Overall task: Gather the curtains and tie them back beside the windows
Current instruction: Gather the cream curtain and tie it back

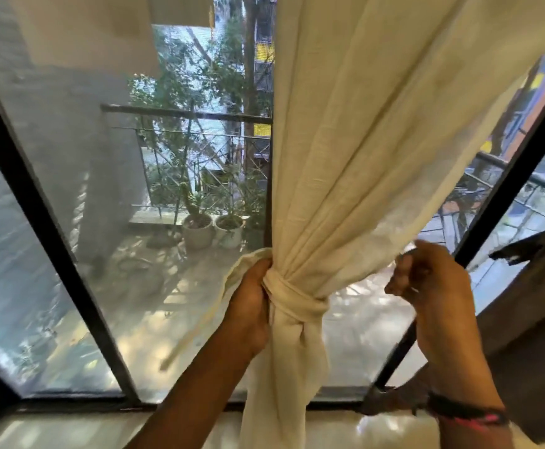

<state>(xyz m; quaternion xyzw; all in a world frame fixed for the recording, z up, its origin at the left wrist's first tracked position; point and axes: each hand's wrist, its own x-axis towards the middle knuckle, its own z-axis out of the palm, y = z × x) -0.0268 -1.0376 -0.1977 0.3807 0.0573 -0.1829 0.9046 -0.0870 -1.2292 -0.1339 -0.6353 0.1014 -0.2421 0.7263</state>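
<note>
Tying step: left hand (251, 306) grips curtain (362, 140) at knot (294, 296); right hand (433, 286) curled, can't tell if holding anything. Next, probably: cinch it snug.

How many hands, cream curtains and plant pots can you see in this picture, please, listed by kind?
Hands: 2, the left hand and the right hand
Cream curtain, knotted: 1
Plant pots, outside the glass: 2
Total: 5
</note>
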